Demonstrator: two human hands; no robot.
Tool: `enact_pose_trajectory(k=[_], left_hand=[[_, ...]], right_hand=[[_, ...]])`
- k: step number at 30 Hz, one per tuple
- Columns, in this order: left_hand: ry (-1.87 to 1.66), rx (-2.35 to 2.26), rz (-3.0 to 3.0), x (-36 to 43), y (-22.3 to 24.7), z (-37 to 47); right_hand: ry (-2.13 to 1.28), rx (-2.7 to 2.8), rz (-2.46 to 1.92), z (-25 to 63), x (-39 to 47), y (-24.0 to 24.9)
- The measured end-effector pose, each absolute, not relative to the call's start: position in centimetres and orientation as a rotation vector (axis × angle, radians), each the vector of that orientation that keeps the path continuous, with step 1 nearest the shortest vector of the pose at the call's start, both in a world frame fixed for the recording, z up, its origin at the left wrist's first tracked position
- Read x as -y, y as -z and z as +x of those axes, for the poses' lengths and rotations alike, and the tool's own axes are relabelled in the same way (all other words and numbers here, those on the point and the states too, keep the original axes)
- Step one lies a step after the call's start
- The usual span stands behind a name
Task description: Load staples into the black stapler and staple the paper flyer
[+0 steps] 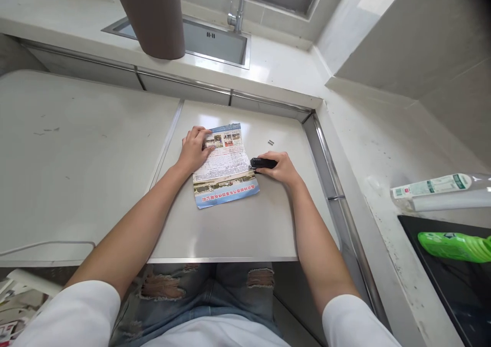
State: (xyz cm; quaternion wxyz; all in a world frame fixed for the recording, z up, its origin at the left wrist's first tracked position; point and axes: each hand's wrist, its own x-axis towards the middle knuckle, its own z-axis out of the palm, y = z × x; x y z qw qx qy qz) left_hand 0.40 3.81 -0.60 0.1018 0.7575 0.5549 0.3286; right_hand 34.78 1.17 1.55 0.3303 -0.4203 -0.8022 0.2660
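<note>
A printed leaflet (226,165) with blue bands and small photos lies on the white table in front of me. My left hand (195,148) rests on its upper left edge, fingers stretched over the paper. In my right hand (284,168) is a black stapler (264,163), its jaw end at the leaflet's right edge. Whether the jaws are pressed together I cannot tell. Just beyond the stapler, two short strips of staples (271,142) lie on the tabletop.
Behind the table (230,234) runs a counter with a sink (215,40) and tap (238,15). A brown cylinder (157,15) juts down at the upper left. On the right counter are a clear bottle (437,188) and a green bottle (452,246). A white cable (49,243) lies left.
</note>
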Motion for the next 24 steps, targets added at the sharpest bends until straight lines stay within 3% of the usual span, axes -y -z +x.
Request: enact_pose_trajectory(k=[8, 17, 24], left_hand=[[-0.948, -1.69, 2.33, -2.8, -0.3, 1.4], [-0.438, -1.082, 2.587, -1.9, 0.1, 2.5], [-0.439, -1.038, 2.575, -2.0, 0.1, 2.4]], right_hand=[[-0.729, 2.201, -1.068, 32.7, -0.2, -2.1], [-0.49, 2.352, -1.048, 31.2, 0.2, -2.1], [-0.454, 2.409, -1.039, 30.8, 0.3, -2.3]])
